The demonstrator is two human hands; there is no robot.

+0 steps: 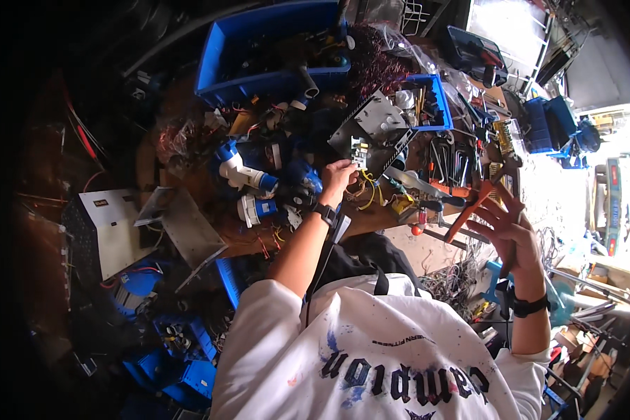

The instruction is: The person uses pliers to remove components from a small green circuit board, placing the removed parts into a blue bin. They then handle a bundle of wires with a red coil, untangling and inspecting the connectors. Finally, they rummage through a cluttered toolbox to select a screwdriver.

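Looking down over the crowded bench (392, 217), I see my left hand (337, 176) pinched shut on a small circuit board (359, 151) with yellow wires trailing from it, held against a grey metal plate (374, 122) near the bench's middle. My right hand (511, 231) hovers past the bench's right edge, fingers spread, with orange-handled pliers (472, 206) resting across them; I cannot tell how firmly it grips. The pliers' long axis runs on a diagonal, the handles pointing down toward the bench's near edge and the other end up to the right. Crowding the board are blue and white plugs (248, 178) to its left, a big blue bin (273, 49) at the far edge, a smaller blue tray (435, 105) to the right, and loose hand tools (455, 168) between my hands.
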